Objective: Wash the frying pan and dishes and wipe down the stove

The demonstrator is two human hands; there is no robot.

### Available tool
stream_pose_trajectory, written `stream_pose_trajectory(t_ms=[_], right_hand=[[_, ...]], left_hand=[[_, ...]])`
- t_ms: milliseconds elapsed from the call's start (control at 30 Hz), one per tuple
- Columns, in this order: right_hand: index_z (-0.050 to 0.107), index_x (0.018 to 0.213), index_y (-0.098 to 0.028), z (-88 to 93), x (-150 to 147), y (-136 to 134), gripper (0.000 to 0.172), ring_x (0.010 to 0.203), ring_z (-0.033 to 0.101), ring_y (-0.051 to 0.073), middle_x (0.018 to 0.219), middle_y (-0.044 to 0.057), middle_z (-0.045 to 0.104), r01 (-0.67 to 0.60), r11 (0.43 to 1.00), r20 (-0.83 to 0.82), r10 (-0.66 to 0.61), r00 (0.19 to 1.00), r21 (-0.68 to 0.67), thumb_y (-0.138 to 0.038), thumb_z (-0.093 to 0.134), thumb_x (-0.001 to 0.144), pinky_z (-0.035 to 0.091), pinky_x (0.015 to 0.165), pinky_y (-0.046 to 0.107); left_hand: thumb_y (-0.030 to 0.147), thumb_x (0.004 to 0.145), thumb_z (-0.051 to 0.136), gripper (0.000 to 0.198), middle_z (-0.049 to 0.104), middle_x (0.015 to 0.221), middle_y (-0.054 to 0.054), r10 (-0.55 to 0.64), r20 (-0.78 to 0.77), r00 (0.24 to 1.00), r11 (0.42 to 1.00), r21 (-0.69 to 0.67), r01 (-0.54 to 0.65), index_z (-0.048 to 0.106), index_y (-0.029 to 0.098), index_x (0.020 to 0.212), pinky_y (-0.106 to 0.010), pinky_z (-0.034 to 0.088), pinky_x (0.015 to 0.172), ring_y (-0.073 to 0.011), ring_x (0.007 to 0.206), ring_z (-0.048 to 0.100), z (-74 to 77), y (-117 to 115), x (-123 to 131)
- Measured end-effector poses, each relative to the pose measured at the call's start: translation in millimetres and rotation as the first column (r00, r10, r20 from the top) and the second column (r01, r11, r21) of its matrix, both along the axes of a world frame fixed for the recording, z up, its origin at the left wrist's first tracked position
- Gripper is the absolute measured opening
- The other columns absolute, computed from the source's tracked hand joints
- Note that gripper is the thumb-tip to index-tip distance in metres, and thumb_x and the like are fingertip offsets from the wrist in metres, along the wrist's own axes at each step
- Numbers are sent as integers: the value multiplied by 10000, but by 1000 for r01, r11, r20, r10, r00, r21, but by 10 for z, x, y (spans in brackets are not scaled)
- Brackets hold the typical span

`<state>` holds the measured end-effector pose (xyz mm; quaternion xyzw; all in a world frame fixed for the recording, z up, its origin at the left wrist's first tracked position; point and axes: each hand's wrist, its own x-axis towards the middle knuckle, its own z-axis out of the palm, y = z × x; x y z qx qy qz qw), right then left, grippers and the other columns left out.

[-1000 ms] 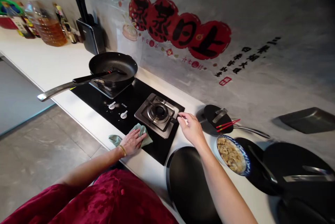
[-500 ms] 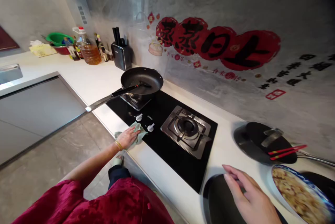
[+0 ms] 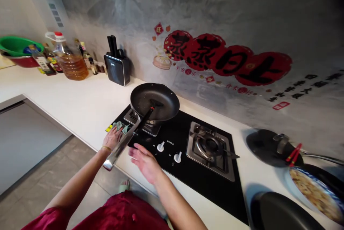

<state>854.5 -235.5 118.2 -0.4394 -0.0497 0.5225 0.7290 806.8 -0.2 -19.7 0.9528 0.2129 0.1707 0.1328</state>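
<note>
My left hand (image 3: pixel 113 138) rests at the near left corner of the black glass cooktop (image 3: pixel 212 196), fingers over a crumpled green cloth (image 3: pixel 119 127). A black non-stick frying pan (image 3: pixel 154 102) sits on the left burner, its long steel-and-black handle (image 3: pixel 123 142) reaching toward me. The handle passes between my hands. My right hand (image 3: pixel 145 163) is open and blurred, hovering just above the cooktop's front edge, close to the handle but apart from it. White control knobs (image 3: pixel 168 151) stand in front of the pan.
A steel burner (image 3: pixel 209 147) stands free at right. Beyond it lie a black lid (image 3: pixel 271 147), red chopsticks (image 3: pixel 294 154), and a blue-rimmed plate of food (image 3: pixel 314 194). A knife block (image 3: pixel 116 68), oil jug (image 3: pixel 70 61), and bottles line the white counter (image 3: pixel 67 97).
The pan handle has swung from pointing left to pointing toward me. My right hand has moved left to the pan, and my left hand has moved with the cloth to the cooktop's left corner.
</note>
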Motion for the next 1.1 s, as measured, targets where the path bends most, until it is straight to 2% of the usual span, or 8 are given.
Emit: stream_pose_trajectory(t_ms=[300, 467, 600, 633, 700, 800, 933, 1100], right_hand=[[588, 1029, -213, 118, -17, 675, 339, 890, 645, 224, 947, 53, 701, 146, 970, -315, -79, 946, 195, -305, 682, 716, 459, 821, 416], [622, 911, -209, 41, 33, 624, 260, 898, 642, 204, 909, 42, 711, 171, 973, -214, -137, 967, 151, -270, 723, 678, 450, 839, 365], [613, 743, -202, -76, 176, 615, 174, 863, 639, 178, 879, 34, 716, 170, 980, -120, -157, 980, 106, -288, 737, 657, 455, 801, 327], [616, 747, -203, -90, 231, 618, 187, 853, 639, 176, 880, 35, 717, 152, 982, -108, -140, 984, 110, -298, 741, 644, 460, 792, 326], [633, 802, -208, -87, 337, 629, 250, 856, 640, 181, 892, 42, 716, 81, 989, -87, -71, 994, 125, -307, 752, 606, 468, 800, 340], [645, 919, -230, -43, 463, 647, 365, 936, 635, 205, 946, 40, 709, -48, 991, -50, 55, 997, 126, -322, 748, 581, 469, 866, 389], [643, 946, -305, -27, 688, 749, 323, 987, 629, 223, 977, -8, 701, -44, 998, -12, 45, 999, 44, -380, 702, 638, 486, 888, 443], [670, 890, -357, 42, 744, 979, 325, 888, 657, 306, 978, 16, 703, -212, 972, 31, 216, 976, -102, -429, 739, 580, 565, 613, 483]], left_hand=[[281, 928, 275, 461, 535, 1249, -158, 200, -149, 968, 979, -15, -205, 487, 101, 1295, -414, 330, 1015, -271, 1224, 425, 150, 487, 64], [359, 863, 439, 514, 328, 1405, -209, 411, -97, 907, 911, 7, -412, 431, 158, 1335, -558, 267, 991, -374, 1288, 298, 723, 521, 12], [500, 833, 447, 483, 536, 1196, -185, 132, -81, 988, 907, -393, -153, 579, 134, 1118, -470, 393, 914, -324, 1125, 486, 1278, 74, -257], [570, 828, 409, 522, 600, 1069, -163, 11, -134, 991, 776, -624, -93, 601, 136, 1048, -427, 452, 830, -293, 1006, 559, 1385, -79, -333], [689, 783, 364, 629, 643, 894, -125, -210, -164, 964, 256, -961, -108, 600, 144, 990, -353, 496, 645, -246, 793, 618, 1556, -396, -436], [613, 721, 532, 514, 635, 769, -80, -254, -29, 967, -419, -897, -137, 581, 150, 937, -252, 449, 455, -182, 592, 602, 1734, -770, -377], [127, 616, 631, 192, 387, 457, 45, -246, 189, 951, -657, -753, -21, 444, 149, 573, -135, 267, 309, -44, 318, 317, 1831, -746, -88], [142, 629, 610, 228, 335, 453, 36, -292, 468, 834, -650, -737, 185, 416, 174, 514, -178, 294, 294, -70, 316, 290, 1807, -479, -228]])
